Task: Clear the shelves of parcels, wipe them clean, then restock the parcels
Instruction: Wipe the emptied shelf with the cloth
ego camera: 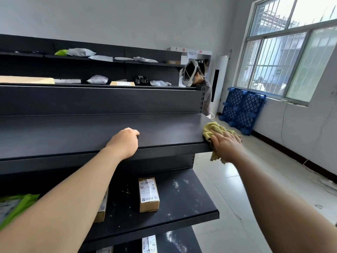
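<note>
Now the right hand (226,145) presses flat on a soft yellow cloth (213,129) at the dark shelf (91,132) corner; the left hand (125,141) curls empty at the front edge, above a cardboard box (148,194).

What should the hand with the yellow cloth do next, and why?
Probably slide the cloth leftward along the shelf. The right hand presses it flat at the shelf's right end, and the dark surface stretching toward the left hand carries no parcels, so it looks ready for wiping.
</note>
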Motion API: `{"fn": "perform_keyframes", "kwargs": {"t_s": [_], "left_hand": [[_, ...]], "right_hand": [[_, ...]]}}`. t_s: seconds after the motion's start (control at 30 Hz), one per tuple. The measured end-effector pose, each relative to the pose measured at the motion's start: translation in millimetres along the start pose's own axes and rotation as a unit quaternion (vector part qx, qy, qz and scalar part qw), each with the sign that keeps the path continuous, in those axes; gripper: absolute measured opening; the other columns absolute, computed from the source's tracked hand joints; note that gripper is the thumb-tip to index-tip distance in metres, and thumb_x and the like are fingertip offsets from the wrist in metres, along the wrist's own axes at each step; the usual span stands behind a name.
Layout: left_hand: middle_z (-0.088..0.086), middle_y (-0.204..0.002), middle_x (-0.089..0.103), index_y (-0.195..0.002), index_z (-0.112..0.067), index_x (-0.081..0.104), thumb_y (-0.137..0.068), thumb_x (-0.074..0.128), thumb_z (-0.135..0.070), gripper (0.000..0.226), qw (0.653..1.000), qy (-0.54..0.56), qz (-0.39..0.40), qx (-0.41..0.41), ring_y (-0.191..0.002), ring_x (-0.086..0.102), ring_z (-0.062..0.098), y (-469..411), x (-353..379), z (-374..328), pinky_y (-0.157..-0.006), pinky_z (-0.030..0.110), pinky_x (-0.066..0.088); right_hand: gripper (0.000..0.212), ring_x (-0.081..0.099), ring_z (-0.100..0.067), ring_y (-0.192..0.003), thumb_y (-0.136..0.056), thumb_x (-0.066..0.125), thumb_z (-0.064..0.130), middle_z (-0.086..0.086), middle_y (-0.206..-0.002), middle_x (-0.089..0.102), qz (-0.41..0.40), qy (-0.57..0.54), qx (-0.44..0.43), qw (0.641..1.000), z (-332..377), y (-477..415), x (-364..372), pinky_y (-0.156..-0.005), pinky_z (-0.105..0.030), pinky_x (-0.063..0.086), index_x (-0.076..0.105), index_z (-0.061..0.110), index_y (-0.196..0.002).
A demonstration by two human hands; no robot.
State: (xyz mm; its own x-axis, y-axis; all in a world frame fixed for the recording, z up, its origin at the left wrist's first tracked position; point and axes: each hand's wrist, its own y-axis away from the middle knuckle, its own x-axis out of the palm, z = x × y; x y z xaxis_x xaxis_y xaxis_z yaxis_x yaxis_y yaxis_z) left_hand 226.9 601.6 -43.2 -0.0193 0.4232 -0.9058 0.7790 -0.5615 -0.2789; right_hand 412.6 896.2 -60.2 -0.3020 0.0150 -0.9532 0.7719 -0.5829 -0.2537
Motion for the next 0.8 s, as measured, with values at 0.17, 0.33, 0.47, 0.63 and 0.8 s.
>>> {"fn": "perform_keyframes", "kwargs": {"t_s": [0.17, 0.33, 0.47, 0.63, 0.8], "left_hand": [[0.001, -0.134, 0.05, -0.123, -0.017, 0.059, -0.098, 0.029, -0.012, 0.04, 1.0, 0.01, -0.01, 0.005, -0.117, 0.051, 0.024, 1, -1, -2, -0.096, 0.037, 0.043], [0.0, -0.115, 0.055, -0.097, -0.014, 0.06, -0.097, 0.033, -0.02, 0.028, 0.999, -0.027, -0.031, -0.018, -0.095, 0.055, 0.023, 0, -3, 4, -0.075, 0.034, 0.044], [0.0, -0.111, 0.052, -0.098, -0.013, 0.056, -0.093, 0.032, -0.015, 0.025, 0.996, -0.061, -0.023, -0.059, -0.094, 0.054, 0.024, -1, -12, 18, -0.075, 0.034, 0.042], [-0.001, -0.11, 0.053, -0.092, -0.011, 0.056, -0.091, 0.033, -0.011, 0.024, 0.995, -0.047, -0.031, -0.083, -0.092, 0.055, 0.026, 7, -21, 41, -0.076, 0.037, 0.045], [-0.002, -0.12, 0.054, -0.104, -0.012, 0.059, -0.096, 0.031, -0.016, 0.03, 0.995, -0.058, -0.031, -0.07, -0.101, 0.054, 0.024, 18, -31, 61, -0.086, 0.038, 0.046]], "right_hand": [[0.05, 0.017, -0.019, -0.147, -0.1, 0.017, 0.05, 0.005, -0.16, 0.021, 0.046, 0.009, 0.026, 0.999, -13, -27, -12, -0.118, -0.049, 0.016, 0.025, 0.043, -0.149], [0.05, 0.012, -0.018, -0.149, -0.102, 0.017, 0.043, 0.008, -0.162, 0.013, 0.095, 0.035, 0.004, 0.995, -5, -54, -15, -0.118, -0.05, 0.016, 0.021, 0.036, -0.152], [0.054, 0.006, -0.022, -0.15, -0.101, 0.02, 0.043, 0.002, -0.163, 0.005, 0.129, 0.017, 0.004, 0.991, 14, -74, -10, -0.12, -0.048, 0.007, 0.014, 0.034, -0.154], [0.059, 0.003, -0.025, -0.15, -0.099, 0.024, 0.033, -0.002, -0.163, 0.001, 0.145, -0.002, -0.022, 0.989, 70, -86, 0, -0.121, -0.045, 0.004, 0.006, 0.034, -0.155], [0.073, 0.008, -0.027, -0.149, -0.092, 0.031, 0.027, -0.007, -0.163, 0.005, 0.152, -0.057, -0.043, 0.986, 147, -80, 10, -0.119, -0.04, 0.006, -0.008, 0.038, -0.153]]}}
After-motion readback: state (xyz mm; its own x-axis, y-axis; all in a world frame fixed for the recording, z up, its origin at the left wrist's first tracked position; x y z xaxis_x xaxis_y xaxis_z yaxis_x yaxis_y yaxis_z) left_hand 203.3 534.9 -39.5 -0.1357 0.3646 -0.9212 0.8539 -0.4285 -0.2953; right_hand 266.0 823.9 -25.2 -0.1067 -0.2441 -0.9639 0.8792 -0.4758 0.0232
